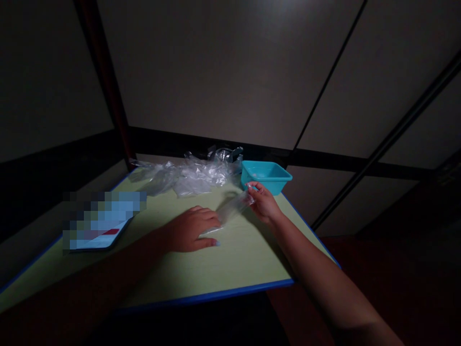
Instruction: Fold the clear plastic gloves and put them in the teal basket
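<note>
Plastic bag (234, 207), transparent, reaches from one of my hands to the other, over the pale green table (248, 262) with blue edge. With my right hand (264, 202) I pinch its far end, just beside the turquoise basin (272, 185). My left hand (192, 228) lies open, palm down, on its near end, thumb spread away. Clear crumpled plastic (194, 177) covers the back; a lit screen (108, 223) lies at left. Behind, large panels (216, 72) with dark bands stand in dim light.

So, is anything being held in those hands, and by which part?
The right hand pinches a clear plastic strip by its far end; the left hand lies over its near end.
</note>
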